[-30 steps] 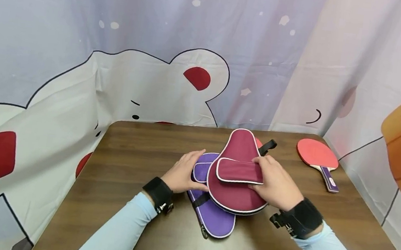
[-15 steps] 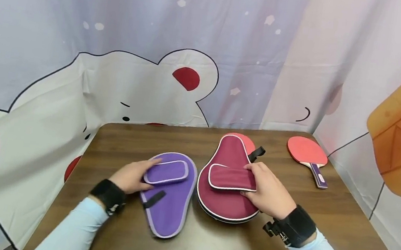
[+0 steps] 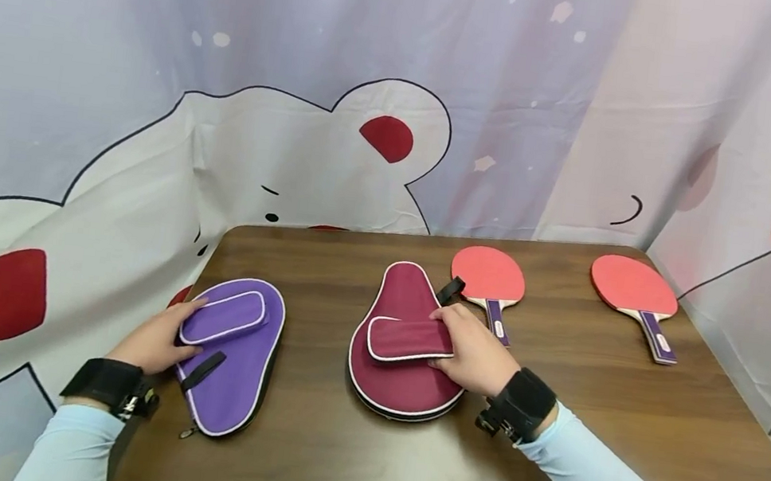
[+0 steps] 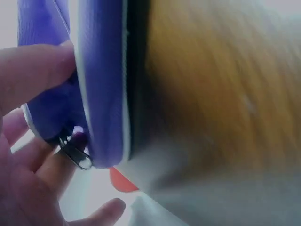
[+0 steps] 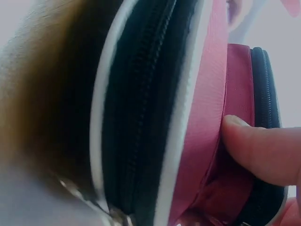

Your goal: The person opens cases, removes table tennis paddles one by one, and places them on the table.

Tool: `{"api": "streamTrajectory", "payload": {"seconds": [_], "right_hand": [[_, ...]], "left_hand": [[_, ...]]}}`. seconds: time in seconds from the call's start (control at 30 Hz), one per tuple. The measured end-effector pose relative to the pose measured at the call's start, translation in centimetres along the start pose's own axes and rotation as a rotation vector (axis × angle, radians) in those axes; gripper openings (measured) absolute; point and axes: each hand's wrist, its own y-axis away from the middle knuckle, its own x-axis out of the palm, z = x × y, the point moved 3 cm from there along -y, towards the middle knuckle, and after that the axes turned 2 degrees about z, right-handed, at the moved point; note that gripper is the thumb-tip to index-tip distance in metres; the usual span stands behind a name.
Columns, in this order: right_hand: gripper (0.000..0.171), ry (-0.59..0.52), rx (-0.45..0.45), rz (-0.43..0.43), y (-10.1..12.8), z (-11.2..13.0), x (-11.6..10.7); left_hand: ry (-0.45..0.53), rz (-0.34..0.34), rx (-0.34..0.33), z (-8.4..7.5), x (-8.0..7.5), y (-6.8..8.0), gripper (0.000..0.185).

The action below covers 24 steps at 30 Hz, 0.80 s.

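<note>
At the table's left, my left hand (image 3: 160,335) pinches the raised pocket of a purple table tennis paddle case (image 3: 233,390) with white piping. The case's wide end points away, and a short black strap crosses its side. The left wrist view shows the thumb on the purple case (image 4: 101,94) and a metal zipper pull at its end. Near the middle, my right hand (image 3: 480,352) grips the pocket of a maroon paddle case (image 3: 403,391), narrow end away. In the right wrist view the thumb presses that pocket, above the maroon case's (image 5: 202,117) black zippered edge.
Behind my right hand lies a red paddle (image 3: 490,273), its purple handle partly hidden by the hand. Another red paddle (image 3: 634,284) lies near the right back corner of the wooden table (image 3: 301,455). A printed curtain (image 3: 281,147) hangs behind the table.
My left hand has drawn the purple case out from under the maroon one to the far left. My right hand has shifted left with the maroon case, uncovering the nearer paddle.
</note>
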Motion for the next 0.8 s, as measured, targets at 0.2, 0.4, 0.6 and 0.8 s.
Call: {"api": "streamTrajectory", "payload": {"seconds": [0.2,0.4,0.6,0.8], "right_hand": [[0.070,-0.024,-0.022,-0.032,-0.7,-1.7,0.9],[0.045,-0.001,0.096,-0.148,1.4,-3.9,-2.3],[0.017,-0.004,0.274,0.065,3.9,-5.0,-1.9],[0.028,0.039,0.317,0.181,3.7,-5.8,0.0]], "left_hand": [[-0.081,-0.102,0.091,-6.6,0.2,-2.8,0.096],[-0.009,-0.110,0.333,-17.9,1.9,-7.3,0.088],[0.001,0.035,0.401,-24.1,5.4,-12.4,0.099],[-0.035,0.167,0.379,-25.2,8.9,-15.5,0.109]]}}
